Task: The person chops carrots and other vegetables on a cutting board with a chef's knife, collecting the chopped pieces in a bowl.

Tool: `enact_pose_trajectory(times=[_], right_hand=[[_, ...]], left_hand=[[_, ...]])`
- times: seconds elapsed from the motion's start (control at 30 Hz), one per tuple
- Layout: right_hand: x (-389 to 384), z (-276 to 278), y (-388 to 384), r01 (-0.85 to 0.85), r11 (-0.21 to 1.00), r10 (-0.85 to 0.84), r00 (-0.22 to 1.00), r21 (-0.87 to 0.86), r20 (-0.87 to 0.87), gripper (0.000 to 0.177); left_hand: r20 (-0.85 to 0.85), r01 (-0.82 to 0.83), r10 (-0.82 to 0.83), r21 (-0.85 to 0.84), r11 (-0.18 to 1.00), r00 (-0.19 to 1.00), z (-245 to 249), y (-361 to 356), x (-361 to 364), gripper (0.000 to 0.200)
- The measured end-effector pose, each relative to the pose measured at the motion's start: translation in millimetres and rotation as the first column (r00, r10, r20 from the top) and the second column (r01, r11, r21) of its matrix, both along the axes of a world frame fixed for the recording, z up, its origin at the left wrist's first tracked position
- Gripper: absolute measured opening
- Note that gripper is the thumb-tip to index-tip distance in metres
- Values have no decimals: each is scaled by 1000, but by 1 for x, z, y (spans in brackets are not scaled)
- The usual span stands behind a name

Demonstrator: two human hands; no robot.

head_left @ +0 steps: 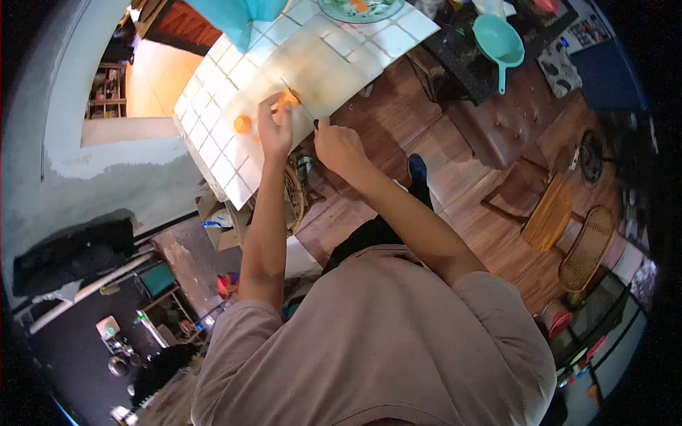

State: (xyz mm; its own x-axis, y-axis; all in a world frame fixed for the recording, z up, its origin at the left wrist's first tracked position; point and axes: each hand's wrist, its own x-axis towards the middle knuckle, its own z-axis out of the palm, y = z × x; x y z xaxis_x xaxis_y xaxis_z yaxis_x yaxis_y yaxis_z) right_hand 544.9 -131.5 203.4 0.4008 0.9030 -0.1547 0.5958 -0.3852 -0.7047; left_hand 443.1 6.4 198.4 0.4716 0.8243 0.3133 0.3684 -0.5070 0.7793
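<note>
My left hand (275,131) has its fingers closed around an orange carrot piece (288,98) on the pale cutting board (305,60). My right hand (339,145) grips a knife by its black handle (316,124); the thin blade runs up toward the carrot and is hard to make out. Left of my left hand, a second carrot chunk (242,124) rests on the board, with a small orange scrap beside it. At the far edge of the tiled counter (213,89) sits a patterned plate (348,13) with orange pieces on it.
A turquoise bag or cloth (238,18) lies at the counter's far left. Beyond the counter's right end, a turquoise dipper (499,42) rests on a dark surface. A cardboard box (226,241) stands below the counter, and a wooden chair (547,213) is on the floor to the right.
</note>
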Motion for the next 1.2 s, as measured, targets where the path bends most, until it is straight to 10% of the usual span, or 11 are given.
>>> enact_pose_trajectory(times=[0.37, 1.2], right_hand=[[6, 21, 11, -107, 989, 130, 958, -101, 256, 22], [16, 5, 40, -154, 980, 187, 933, -128, 309, 16]], left_hand=[[133, -59, 91, -225, 972, 987, -27, -4, 2, 39], [107, -117, 130, -119, 986, 986, -26, -1, 2, 39]])
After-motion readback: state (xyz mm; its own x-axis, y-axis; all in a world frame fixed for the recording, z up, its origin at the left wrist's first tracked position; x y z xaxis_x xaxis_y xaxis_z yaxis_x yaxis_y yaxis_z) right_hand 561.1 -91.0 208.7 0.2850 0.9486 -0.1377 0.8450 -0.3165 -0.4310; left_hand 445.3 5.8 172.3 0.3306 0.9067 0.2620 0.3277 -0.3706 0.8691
